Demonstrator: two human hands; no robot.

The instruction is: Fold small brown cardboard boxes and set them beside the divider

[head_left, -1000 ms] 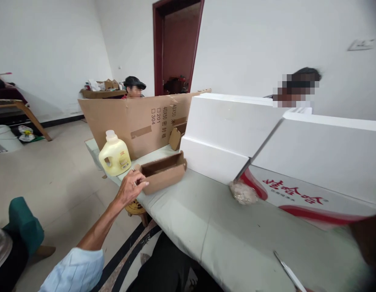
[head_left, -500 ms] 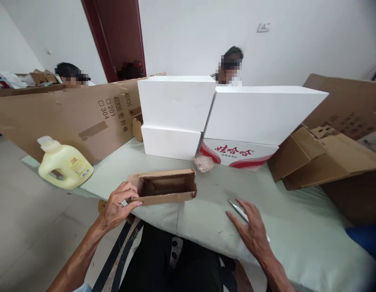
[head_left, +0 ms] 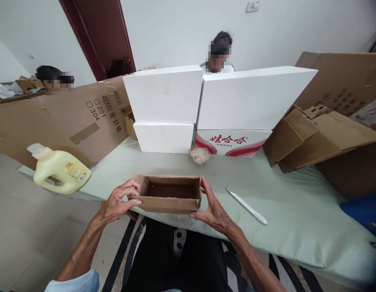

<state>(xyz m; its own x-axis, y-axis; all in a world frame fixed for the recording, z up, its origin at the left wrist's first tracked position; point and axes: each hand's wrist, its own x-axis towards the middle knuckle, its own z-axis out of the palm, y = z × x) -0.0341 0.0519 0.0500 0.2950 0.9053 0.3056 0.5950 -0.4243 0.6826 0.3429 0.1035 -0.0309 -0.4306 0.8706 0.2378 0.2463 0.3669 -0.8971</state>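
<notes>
A small open-topped cardboard box sits at the near edge of the table, its hollow inside facing up at me. My left hand is closed on the left end, thumb on the front wall and fingers over the rim. At the right end, my right hand grips the box with its thumb low on the front corner and its fingers along the end wall. A scalpel-like knife with a pale handle lies on the table to the right of that hand, touched by neither hand.
White boxes are stacked behind, beside a red-and-white printed carton. A clear crumpled ball lies before them. A yellow detergent jug stands left, cardboard cartons right. Two people sit beyond the table.
My right hand has left the knife lying on the table and moved left onto the cardboard box's right end. My left hand keeps its hold; the view has shifted slightly.
</notes>
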